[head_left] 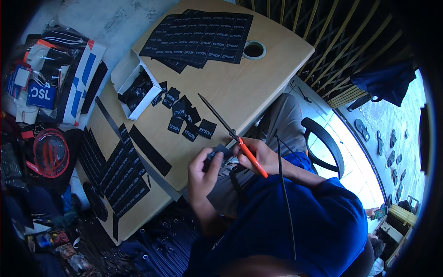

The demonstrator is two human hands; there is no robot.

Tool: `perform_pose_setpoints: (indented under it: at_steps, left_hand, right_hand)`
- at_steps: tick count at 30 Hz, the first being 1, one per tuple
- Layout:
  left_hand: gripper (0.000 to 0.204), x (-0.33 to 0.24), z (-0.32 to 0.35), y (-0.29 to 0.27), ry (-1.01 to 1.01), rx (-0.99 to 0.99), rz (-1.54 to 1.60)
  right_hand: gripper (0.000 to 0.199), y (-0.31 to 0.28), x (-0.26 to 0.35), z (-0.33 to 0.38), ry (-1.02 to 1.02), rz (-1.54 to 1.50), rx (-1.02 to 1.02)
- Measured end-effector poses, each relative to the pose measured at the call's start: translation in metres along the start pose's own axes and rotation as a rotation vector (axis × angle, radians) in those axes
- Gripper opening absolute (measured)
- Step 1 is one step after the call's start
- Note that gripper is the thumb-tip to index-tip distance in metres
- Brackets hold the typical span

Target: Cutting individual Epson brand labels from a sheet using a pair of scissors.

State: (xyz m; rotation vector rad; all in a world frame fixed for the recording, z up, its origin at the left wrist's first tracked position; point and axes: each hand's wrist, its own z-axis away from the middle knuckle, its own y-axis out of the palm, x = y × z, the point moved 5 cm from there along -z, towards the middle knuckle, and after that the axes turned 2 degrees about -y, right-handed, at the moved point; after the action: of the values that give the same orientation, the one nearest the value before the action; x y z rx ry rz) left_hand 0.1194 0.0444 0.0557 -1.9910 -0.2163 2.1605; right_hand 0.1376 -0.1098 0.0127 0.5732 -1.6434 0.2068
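Between its thumb and fingers, my left hand [203, 173] pinches a small black label [220, 151] above my lap. My right hand [264, 154] is closed round a pair of scissors with orange handles [251, 159]. Their long dark blades point up and to the left, over the table's edge, and look closed together. The label is close beside the scissors' pivot; whether they touch I cannot tell. On the table [244, 87], a loose group of cut black labels [179, 111] with pale print lies beyond my hands. An open white box [150, 94] beside them holds more dark pieces.
Uncut black printed sheets [198, 37] overlap at the table's far end, beside a round hole [254, 50]. Printed strips [124, 171] and a grey metal ruler [157, 177] lie at the left. Plastic-wrapped goods [60, 74] are further left. A chair armrest [325, 145] stands at right.
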Motion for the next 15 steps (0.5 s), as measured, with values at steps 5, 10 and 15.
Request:
perform_pose_setpoints:
  at_steps: [5,10,15]
  left_hand:
    - [0.013,0.007,0.002,0.014,0.005,0.049,0.086]
    - [0.016,0.007,0.003,0.018,0.054,0.026,0.055]
    - [0.021,0.013,0.005,0.014,-0.005,0.001,0.162]
  right_hand:
    - [0.034,0.008,0.008,-0.003,0.048,0.013,0.029]
    - [0.024,0.006,0.004,-0.003,0.108,0.015,0.022]
    - [0.016,0.006,0.011,-0.001,0.213,-0.122,-0.006]
